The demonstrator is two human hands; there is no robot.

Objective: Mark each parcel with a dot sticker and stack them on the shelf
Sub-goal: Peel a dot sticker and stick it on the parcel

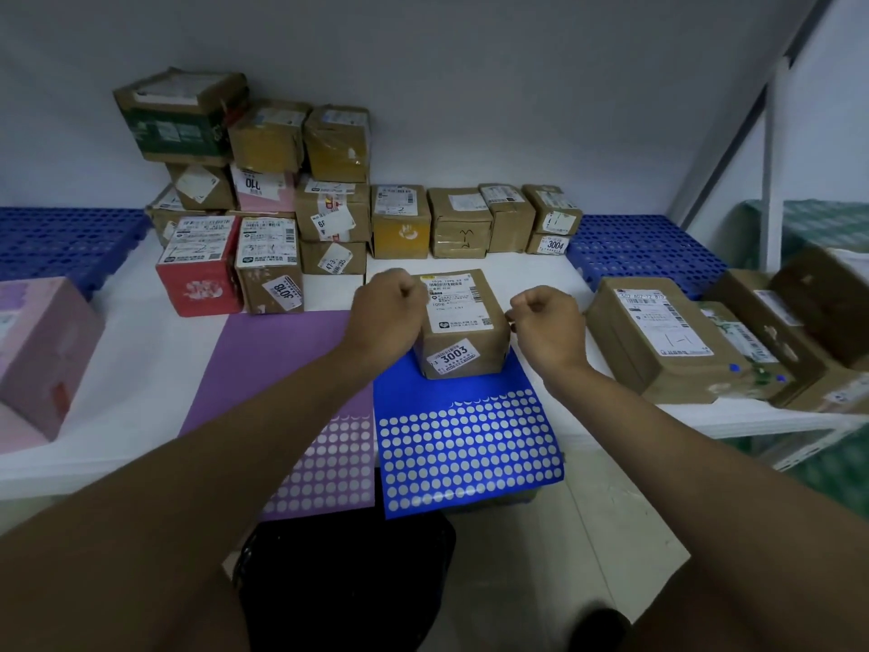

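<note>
The fingers of the left hand [388,312] and right hand [548,322] curl inward into loose fists, their tips hidden behind the knuckles; whether they pinch anything I cannot tell. Between them, centre frame, a taped brown cardboard parcel [463,329] labelled 3003 sits on the far edge of a glossy blue dot sticker sheet [465,444], beside a purple dot sticker sheet [287,364] on the white surface [141,369]. Stacked parcels [263,190] fill the upper left; more parcels [677,341] lie at right, partly cut off.
</note>
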